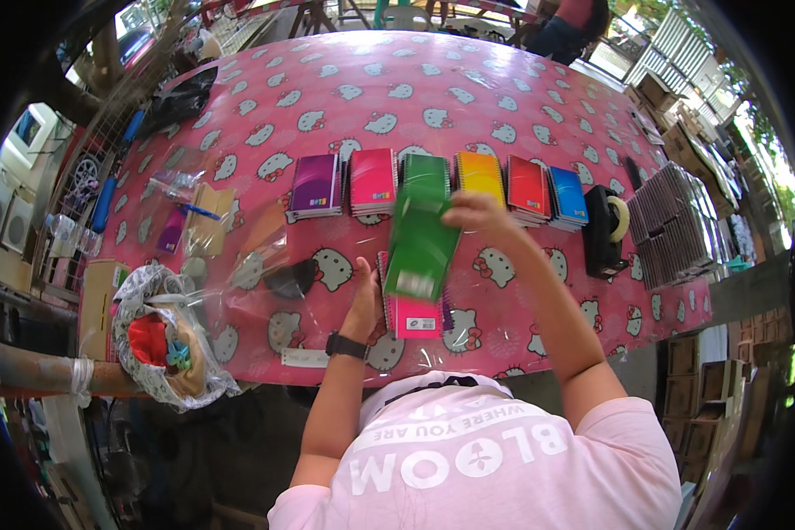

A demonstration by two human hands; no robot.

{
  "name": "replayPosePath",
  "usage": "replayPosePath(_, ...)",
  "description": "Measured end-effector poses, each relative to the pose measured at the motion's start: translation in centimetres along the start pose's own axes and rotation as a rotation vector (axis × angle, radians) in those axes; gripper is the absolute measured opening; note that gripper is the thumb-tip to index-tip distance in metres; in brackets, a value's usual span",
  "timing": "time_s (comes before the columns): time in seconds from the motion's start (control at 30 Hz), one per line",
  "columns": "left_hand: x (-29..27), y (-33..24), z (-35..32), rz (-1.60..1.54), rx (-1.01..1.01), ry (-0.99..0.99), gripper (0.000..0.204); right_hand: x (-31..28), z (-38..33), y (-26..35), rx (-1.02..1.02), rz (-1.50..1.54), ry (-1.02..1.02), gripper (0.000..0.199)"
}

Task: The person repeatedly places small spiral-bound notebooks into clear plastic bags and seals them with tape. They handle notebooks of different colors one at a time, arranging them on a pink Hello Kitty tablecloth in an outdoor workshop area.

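Observation:
My right hand (477,213) is closed on the upper right edge of a green spiral notebook (422,252), tilted and slightly blurred. That notebook covers part of a pink notebook (417,323) with a white label, and a purple edge shows beside the pink one. My left hand (365,305) grips the left side of this small pile, its fingers mostly hidden. Beyond my hands stands a row of spiral notebook stacks: purple (316,184), pink (374,179), green (427,168), yellow (480,175), red (528,187) and blue (568,196).
Right of the row sit a black tape dispenser (602,238) and wrapped notebook stacks (680,230). Clear plastic, a blue pen (203,212) and a brown card lie left. A cloth-lined bag (163,340) hangs by the near left edge; a black bag (181,99) lies far left.

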State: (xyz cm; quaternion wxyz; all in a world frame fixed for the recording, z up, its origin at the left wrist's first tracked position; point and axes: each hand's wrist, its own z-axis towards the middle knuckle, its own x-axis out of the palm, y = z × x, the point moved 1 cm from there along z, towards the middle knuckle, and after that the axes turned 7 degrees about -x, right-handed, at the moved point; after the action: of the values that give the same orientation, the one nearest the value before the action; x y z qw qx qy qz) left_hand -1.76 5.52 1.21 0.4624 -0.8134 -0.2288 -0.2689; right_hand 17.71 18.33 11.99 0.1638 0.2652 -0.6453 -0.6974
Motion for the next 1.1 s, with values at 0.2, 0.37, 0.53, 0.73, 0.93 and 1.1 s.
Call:
replayPosePath(0.2, -0.5, 0.0, -0.2, 0.353, 0.043, -0.051, 0.055, 0.8, -0.7, -5.7, -0.204, -0.811, -0.319, 0.045)
replayPosePath(0.37, -0.7, 0.2, 0.0, 0.349, 0.052, -0.093, 0.048, -3.4, -0.5, -6.2, 0.018, -1.527, -0.578, 0.038)
replayPosePath(0.53, 0.1, -0.4, -0.5, 0.399, 0.039, -0.112, 0.050, -4.0, -1.0, -8.9, -0.335, -1.541, -0.491, 0.023)
replayPosePath(0.73, -0.4, 0.3, -0.1, 0.130, -0.027, -0.069, 0.057, -4.0, -3.0, -1.2, -0.443, -0.883, -0.610, 0.010)
replayPosePath(0.93, -3.4, 0.9, 1.1, 0.085, 0.024, 0.124, 0.060, 1.3, -2.4, -4.6, -0.037, -0.345, -0.065, 0.029)
replayPosePath(1.1, -0.9, 0.0, -0.2, 0.304, 0.037, -0.049, 0.050, -3.5, -2.3, -3.1, -0.156, -1.142, -0.529, 0.054)
